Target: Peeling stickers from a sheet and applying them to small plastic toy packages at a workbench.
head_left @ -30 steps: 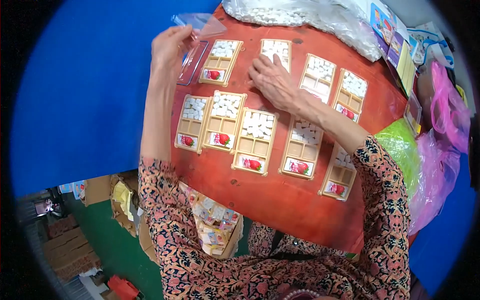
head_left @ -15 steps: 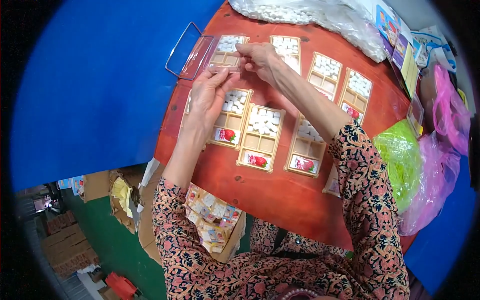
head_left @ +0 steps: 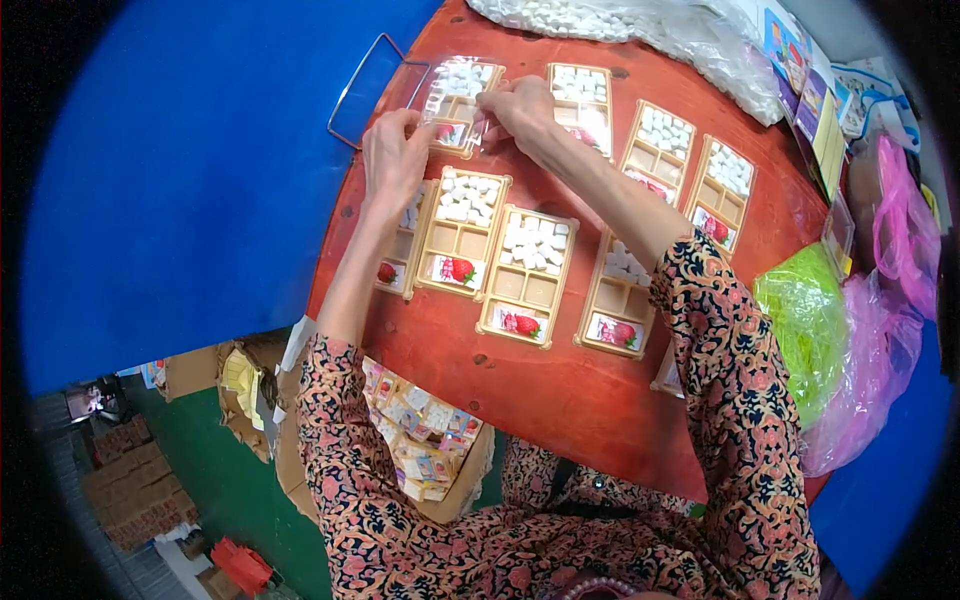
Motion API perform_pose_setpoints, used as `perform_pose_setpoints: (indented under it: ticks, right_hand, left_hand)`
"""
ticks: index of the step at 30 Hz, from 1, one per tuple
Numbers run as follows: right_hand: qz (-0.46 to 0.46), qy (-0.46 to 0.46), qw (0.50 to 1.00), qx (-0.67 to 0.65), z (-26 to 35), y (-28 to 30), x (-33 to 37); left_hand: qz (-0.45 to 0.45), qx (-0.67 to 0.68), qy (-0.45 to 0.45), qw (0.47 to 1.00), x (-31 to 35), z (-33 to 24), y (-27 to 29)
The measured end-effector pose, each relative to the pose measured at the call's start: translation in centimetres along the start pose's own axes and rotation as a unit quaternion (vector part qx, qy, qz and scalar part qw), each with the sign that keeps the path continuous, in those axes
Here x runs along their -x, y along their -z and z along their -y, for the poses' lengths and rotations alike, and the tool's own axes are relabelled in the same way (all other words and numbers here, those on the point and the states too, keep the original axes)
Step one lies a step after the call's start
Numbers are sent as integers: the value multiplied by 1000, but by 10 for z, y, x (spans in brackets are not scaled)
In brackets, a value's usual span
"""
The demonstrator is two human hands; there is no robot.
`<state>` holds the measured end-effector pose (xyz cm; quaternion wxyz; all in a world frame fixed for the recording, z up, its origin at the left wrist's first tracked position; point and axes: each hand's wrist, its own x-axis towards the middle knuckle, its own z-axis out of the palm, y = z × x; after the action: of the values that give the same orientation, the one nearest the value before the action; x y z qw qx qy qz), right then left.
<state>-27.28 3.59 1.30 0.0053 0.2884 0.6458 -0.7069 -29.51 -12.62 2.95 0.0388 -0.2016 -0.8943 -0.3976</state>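
A tan compartment tray point(head_left: 462, 110) lies at the far left of the red table. White marshmallow-like pieces fill its far section, and a strawberry-printed packet point(head_left: 449, 133) sits in its near section. Over this tray lies a clear plastic lid point(head_left: 488, 133), catching the light; whether it is fully seated I cannot tell. My left hand point(head_left: 394, 152) pinches the lid's left edge near the packet. At the opposite edge, my right hand point(head_left: 520, 108) grips it with bent fingers. Nearer to me stand similar trays, among them one point(head_left: 440, 235) below my hands and another point(head_left: 510, 285) beside it.
More filled trays point(head_left: 655, 150) stand to the right. A bag of white pieces point(head_left: 640, 30) lies along the far edge. A wire frame point(head_left: 345, 105) stands at the left edge. Green and pink plastic bags point(head_left: 800, 310) hang at the right. Below sits a carton of packets point(head_left: 425, 440).
The clear lid has come down over the far-left tray. My left hand has shifted slightly left and away from me; my right hand has moved slightly right.
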Motion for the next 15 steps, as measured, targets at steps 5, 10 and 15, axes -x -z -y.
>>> perform_pose_setpoints:
  ticks: [5,10,15]
  right_hand:
    - [-40,65,984,163,-3,4,-3]
    - [-48,45,990,122,-6,11,-4]
    - [-10,30,998,-57,-9,7,1]
  left_hand:
    - [-3,-109,-57,992,-7,-6,1]
    - [-28,-109,-30,993,-14,0,2]
    - [-56,-33,9,998,9,-6,2]
